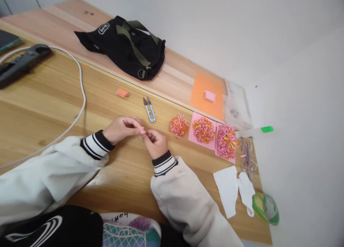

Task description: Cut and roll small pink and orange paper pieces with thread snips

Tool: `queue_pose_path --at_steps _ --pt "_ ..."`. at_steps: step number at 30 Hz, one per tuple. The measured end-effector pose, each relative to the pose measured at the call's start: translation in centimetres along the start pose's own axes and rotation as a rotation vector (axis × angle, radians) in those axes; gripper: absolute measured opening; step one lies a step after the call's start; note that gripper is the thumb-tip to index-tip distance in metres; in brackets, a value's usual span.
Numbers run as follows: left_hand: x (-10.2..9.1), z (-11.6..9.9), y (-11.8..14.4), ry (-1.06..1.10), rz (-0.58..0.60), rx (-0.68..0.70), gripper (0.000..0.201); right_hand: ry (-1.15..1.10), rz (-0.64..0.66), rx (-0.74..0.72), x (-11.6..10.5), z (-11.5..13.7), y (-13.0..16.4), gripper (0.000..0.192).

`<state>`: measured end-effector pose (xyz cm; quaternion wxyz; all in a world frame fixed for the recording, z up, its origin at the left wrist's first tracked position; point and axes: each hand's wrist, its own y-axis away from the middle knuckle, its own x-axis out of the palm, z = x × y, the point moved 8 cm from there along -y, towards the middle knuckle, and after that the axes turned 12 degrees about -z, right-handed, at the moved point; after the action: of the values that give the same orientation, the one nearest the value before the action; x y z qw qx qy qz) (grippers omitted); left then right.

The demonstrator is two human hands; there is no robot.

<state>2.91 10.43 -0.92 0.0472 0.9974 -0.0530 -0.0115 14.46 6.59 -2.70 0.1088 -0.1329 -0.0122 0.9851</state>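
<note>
My left hand (123,129) and my right hand (156,143) meet fingertip to fingertip above the wooden table (120,175). Between them is a tiny pink piece (142,129), perhaps paper, pinched by both; its exact shape is too small to make out. Blue-handled thread snips (149,110) lie just beyond my hands, blades pointing away. To their left rests a small orange and pink paper stack (123,93). Right of my right hand sits a loose pile of pink and orange little pieces (178,126).
Two more heaps, one pink and yellow (203,130), one mostly pink (226,141), lie on pink sheets. Behind are an orange sheet (197,93) and a black bag (107,42). A white cable (84,93) curves at left; white paper (227,189) lies right.
</note>
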Motion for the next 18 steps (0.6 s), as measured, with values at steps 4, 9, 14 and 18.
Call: queue_pose_path --at_steps 4,9,14,18 --pt "-0.4 0.5 0.0 0.011 -0.057 -0.049 0.024 -0.014 -0.006 0.005 0.0 -0.2 0.0 0.017" --pt "-1.5 1.6 -0.3 0.101 -0.219 -0.122 0.028 -0.004 0.011 -0.003 0.0 0.0 0.0 0.014" --pt "-1.9 2.0 -0.4 0.163 -0.268 -0.152 0.024 -0.014 0.008 0.001 0.0 0.1 0.0 0.014" --pt "-1.9 2.0 -0.5 0.135 -0.255 -0.136 0.018 -0.011 0.009 0.01 0.1 -0.1 0.0 0.014"
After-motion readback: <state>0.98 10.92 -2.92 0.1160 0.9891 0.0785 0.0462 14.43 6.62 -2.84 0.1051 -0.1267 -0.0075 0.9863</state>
